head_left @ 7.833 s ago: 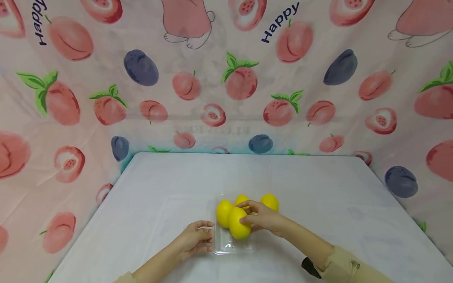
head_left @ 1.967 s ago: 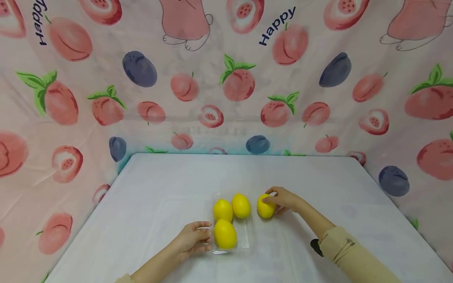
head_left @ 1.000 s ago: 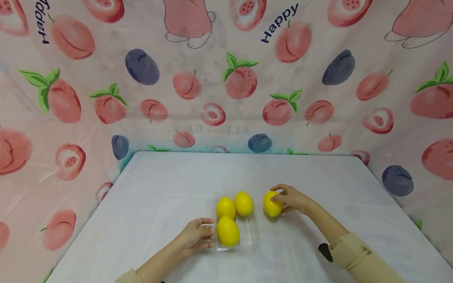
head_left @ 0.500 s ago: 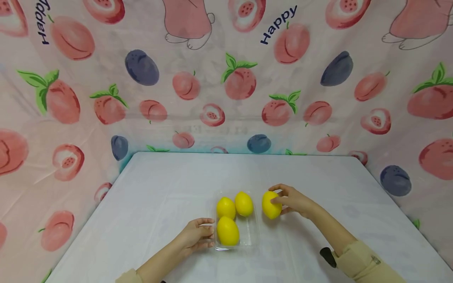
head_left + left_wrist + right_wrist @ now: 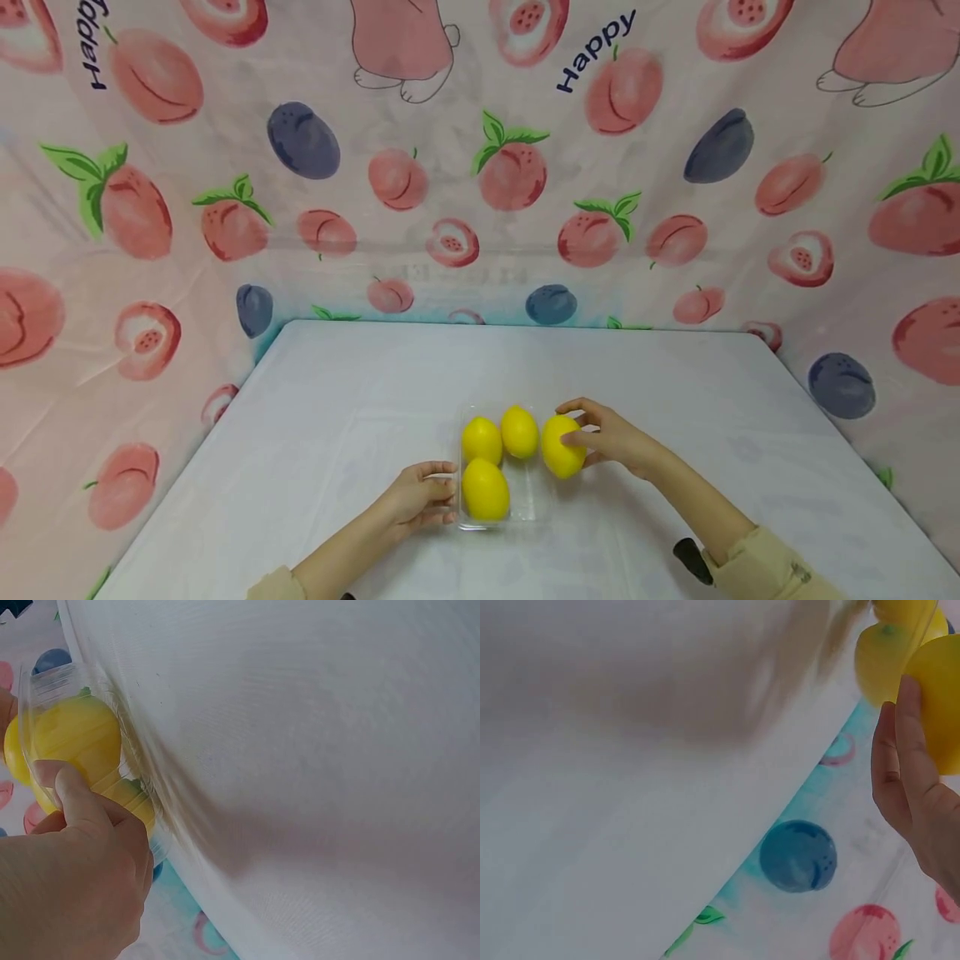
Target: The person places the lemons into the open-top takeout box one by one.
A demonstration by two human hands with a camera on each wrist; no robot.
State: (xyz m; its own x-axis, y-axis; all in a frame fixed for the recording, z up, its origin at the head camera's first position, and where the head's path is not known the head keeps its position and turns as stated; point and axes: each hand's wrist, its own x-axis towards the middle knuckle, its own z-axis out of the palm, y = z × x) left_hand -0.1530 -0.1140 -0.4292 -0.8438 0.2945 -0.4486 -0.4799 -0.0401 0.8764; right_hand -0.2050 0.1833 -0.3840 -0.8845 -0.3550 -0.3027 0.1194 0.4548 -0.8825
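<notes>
In the head view, my right hand [image 5: 611,433] holds a yellow lemon [image 5: 556,447] over the right side of a clear plastic tray [image 5: 525,510]. Thumb and fingers lie around that lemon, which is partly cut off in the right wrist view. Three more lemons sit in the tray: one at back left [image 5: 481,439], one at back right [image 5: 519,432] and one at front left [image 5: 486,490]. My left hand [image 5: 416,498] grips the tray's left edge. The left wrist view shows its bent thumb at the tray wall [image 5: 52,682]; other fingertips are partly hidden.
Tray and hands are on a white-covered table [image 5: 360,375]. A fruit-print cloth [image 5: 450,167] hangs behind the table and along both sides. A dark object [image 5: 692,560] shows beside the right sleeve.
A lemon went into the tray's front left. My right hand then took the lemon lying to the right and has moved it left, to the tray's right side. My left hand stays put.
</notes>
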